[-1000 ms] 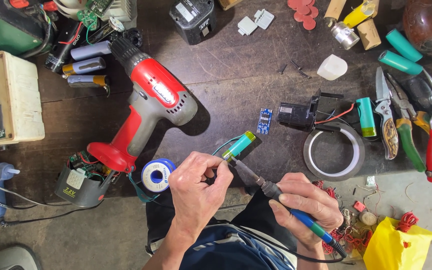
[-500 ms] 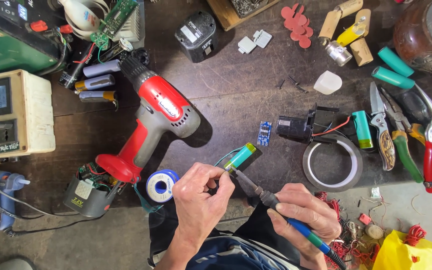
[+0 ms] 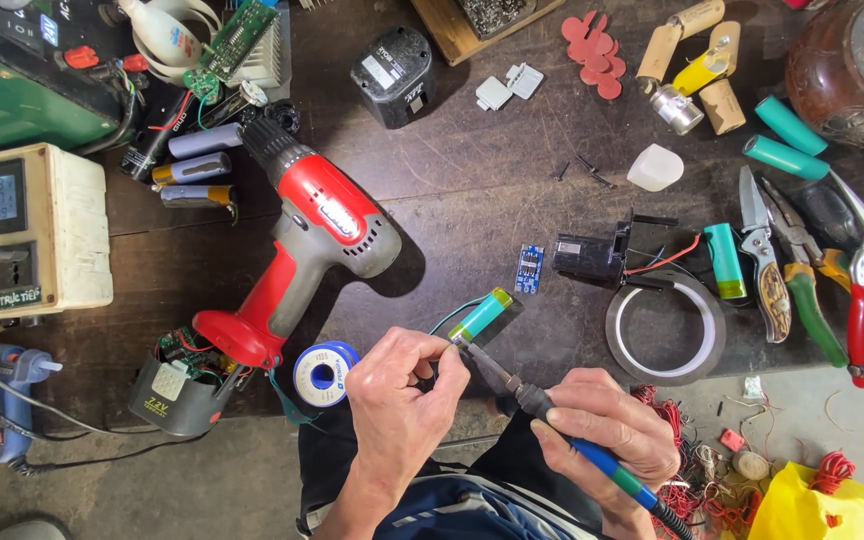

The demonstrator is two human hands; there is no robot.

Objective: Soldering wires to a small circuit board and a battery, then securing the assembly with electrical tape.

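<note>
Clearly the work in hand is soldering at the near end of a green cylindrical cell point(image 3: 482, 315), which lies tilted on the dark workbench point(image 3: 512, 190) just beyond the fingers, between the red cordless drill point(image 3: 297, 245) and the roll of clear tape point(image 3: 665, 330). The left hand point(image 3: 402, 400) is closed in a pinch at that end of the cell, seemingly holding a thin wire or solder against it, though what sits between the fingertips is too small to tell. The right hand point(image 3: 607, 430) grips the blue-handled soldering iron point(image 3: 552, 415) like a pen, its tip touching the cell's end right beside the left fingertips. To do this well, I judge the tip should rest flat on the terminal, briefly, so the cell does not overheat. The pinching fingers sit very near the hot tip and should stay behind it. The solder spool point(image 3: 324, 372) lies close by the left wrist, within easy reach.
</note>
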